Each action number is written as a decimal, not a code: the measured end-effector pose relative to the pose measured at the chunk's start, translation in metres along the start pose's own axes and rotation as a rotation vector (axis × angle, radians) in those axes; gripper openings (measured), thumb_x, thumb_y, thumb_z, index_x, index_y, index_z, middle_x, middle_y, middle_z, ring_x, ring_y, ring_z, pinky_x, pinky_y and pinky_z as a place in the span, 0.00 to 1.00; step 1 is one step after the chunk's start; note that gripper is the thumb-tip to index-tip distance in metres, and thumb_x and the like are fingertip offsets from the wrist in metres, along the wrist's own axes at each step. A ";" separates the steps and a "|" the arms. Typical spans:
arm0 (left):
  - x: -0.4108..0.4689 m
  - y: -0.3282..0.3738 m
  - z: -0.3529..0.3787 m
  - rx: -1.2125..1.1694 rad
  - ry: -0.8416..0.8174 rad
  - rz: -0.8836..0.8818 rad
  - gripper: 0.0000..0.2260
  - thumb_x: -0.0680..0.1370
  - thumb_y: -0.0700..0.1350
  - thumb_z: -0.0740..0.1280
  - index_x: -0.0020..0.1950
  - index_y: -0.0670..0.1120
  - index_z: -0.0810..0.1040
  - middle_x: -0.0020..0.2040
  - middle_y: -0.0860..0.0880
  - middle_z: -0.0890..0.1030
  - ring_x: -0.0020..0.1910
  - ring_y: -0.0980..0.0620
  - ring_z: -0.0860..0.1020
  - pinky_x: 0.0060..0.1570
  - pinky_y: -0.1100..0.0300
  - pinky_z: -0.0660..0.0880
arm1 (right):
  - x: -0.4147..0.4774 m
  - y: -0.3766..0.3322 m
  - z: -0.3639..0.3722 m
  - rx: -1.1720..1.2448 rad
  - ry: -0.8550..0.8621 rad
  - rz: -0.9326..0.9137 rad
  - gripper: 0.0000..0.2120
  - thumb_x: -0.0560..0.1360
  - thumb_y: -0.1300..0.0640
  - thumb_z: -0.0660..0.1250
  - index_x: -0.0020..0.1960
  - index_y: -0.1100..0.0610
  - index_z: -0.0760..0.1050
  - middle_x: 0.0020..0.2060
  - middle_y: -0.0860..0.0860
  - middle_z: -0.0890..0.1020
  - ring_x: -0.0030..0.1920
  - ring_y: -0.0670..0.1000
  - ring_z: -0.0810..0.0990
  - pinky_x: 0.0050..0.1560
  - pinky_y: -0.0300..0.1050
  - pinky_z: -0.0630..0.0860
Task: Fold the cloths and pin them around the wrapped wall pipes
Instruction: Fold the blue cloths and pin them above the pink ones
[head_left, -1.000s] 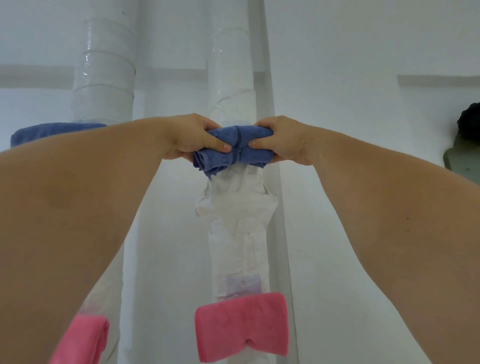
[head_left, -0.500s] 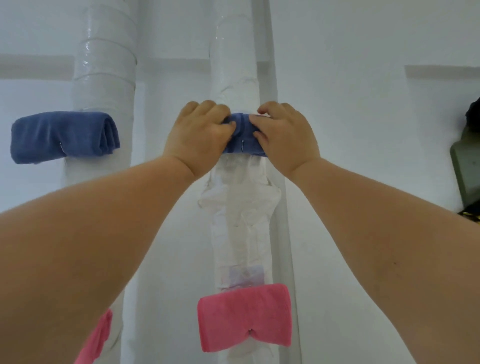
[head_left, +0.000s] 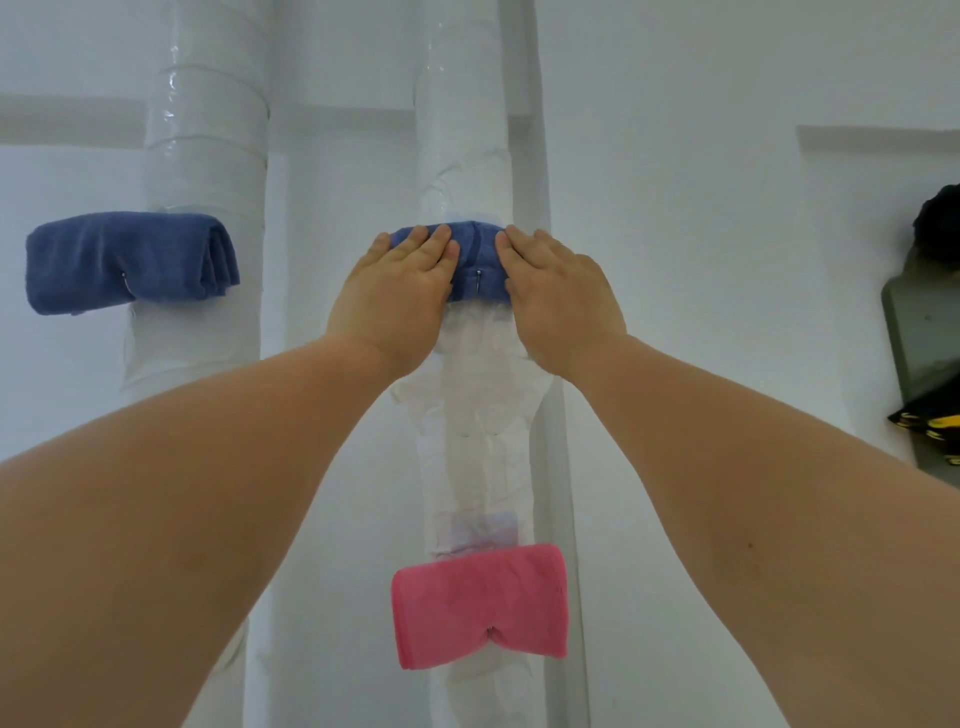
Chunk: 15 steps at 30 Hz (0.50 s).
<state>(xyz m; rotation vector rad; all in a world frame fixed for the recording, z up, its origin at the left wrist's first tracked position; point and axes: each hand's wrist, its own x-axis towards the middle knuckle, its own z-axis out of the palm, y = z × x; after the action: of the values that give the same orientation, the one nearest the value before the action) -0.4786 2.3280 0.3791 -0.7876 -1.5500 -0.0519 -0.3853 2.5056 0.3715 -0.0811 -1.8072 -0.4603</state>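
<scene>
Both my palms lie flat, fingers extended, on the blue cloth (head_left: 475, 262) wrapped around the right pipe (head_left: 467, 130): left hand (head_left: 392, 293) on its left half, right hand (head_left: 558, 296) on its right. Pin (head_left: 478, 280) shows between them. Second blue cloth (head_left: 130, 262) sits pinned on left pipe (head_left: 205, 145), pink cloth (head_left: 478, 605) lower on right pipe.

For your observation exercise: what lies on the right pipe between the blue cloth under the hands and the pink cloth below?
Head view: only crumpled white pipe wrapping lies between blue cloth and pink cloth.
</scene>
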 end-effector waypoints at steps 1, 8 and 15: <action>-0.001 0.001 -0.004 0.026 -0.025 0.001 0.24 0.86 0.46 0.52 0.82 0.43 0.56 0.82 0.45 0.57 0.81 0.44 0.56 0.79 0.46 0.50 | -0.002 -0.001 -0.005 -0.007 -0.044 0.009 0.26 0.85 0.53 0.50 0.82 0.54 0.51 0.81 0.48 0.55 0.80 0.55 0.55 0.75 0.52 0.61; -0.006 -0.001 -0.039 0.090 -0.183 0.025 0.26 0.86 0.50 0.47 0.83 0.45 0.46 0.84 0.48 0.46 0.82 0.47 0.46 0.78 0.40 0.44 | -0.007 -0.003 -0.035 -0.168 -0.201 0.005 0.29 0.85 0.44 0.43 0.82 0.53 0.40 0.82 0.48 0.44 0.81 0.55 0.40 0.80 0.57 0.45; -0.014 0.002 -0.049 0.065 -0.226 0.020 0.28 0.86 0.50 0.48 0.82 0.47 0.40 0.84 0.49 0.41 0.82 0.48 0.41 0.79 0.39 0.42 | -0.016 -0.012 -0.050 -0.204 -0.217 0.003 0.33 0.84 0.41 0.45 0.82 0.54 0.39 0.82 0.50 0.42 0.81 0.56 0.40 0.80 0.58 0.46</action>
<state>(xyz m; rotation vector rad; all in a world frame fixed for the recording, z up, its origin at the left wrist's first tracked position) -0.4367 2.3001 0.3743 -0.7779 -1.7482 0.1050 -0.3390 2.4801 0.3636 -0.2835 -1.9661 -0.6535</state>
